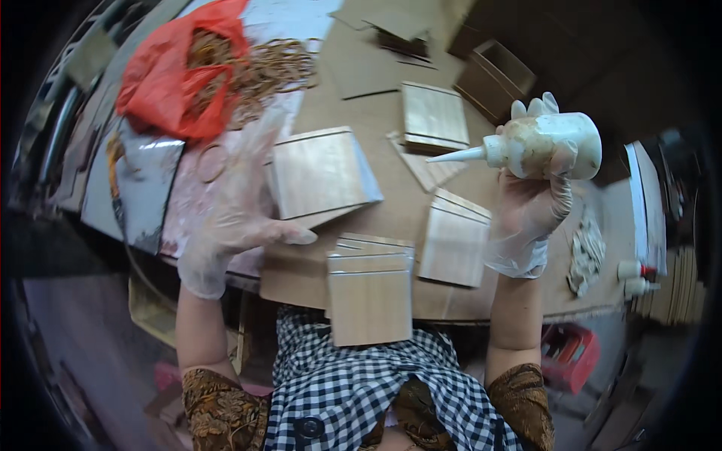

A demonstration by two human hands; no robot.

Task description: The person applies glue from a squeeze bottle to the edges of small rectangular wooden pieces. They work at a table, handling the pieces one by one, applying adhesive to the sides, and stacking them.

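Note:
My right hand [525, 218], in a thin clear glove, grips a white squeeze bottle [553, 143] on its side, clear of the table. The bottle's long pointed nozzle aims left; brownish stains mark its body. My left hand [237, 214], also gloved, is open, its fingers stretched away from me and the thumb out to the right. It lies beside a pale wooden panel [320, 173]; whether it touches the panel I cannot tell. More grooved panels lie around: a small group [370, 301] overhanging the near edge, another [455, 239] to the right, and a stack [435, 116] farther back.
A red plastic bag [177, 71] spills many rubber bands [274, 71] at the far left. An open wooden box [502, 69] stands at the back right. A crumpled whitish cloth or glove [587, 255] lies right, near small bottles [635, 278]. A red container [570, 357] sits below the table.

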